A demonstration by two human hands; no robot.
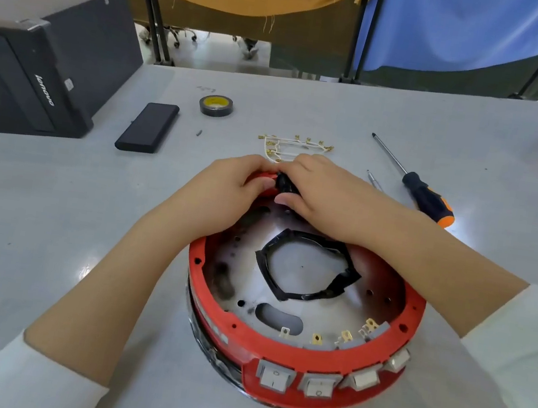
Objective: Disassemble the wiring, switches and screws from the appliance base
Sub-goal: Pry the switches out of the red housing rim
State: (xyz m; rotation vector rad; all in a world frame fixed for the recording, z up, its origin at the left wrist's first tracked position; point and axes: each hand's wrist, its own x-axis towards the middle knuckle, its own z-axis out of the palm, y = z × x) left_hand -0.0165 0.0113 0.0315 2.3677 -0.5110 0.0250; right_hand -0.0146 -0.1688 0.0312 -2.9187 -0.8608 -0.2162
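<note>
The round red appliance base [294, 356] lies upside down on the grey table, its metal floor showing a ring of black tape [307, 268]. Several grey rocker switches [318, 382] sit in its near wall, with brass terminals [317, 338] behind them. At the far rim, my left hand [228, 191] grips the red edge. My right hand [318, 190] pinches a black part [286, 183] set in that rim. A removed white wire harness [294, 147] with brass connectors lies just beyond my hands.
A black-and-orange screwdriver [424, 194] lies to the right, a thin metal piece [373, 178] beside it. A roll of black tape [215, 105], a flat black case [147, 127] and a small screw [199, 132] lie at the back left. A black computer tower [34, 67] stands at the far left.
</note>
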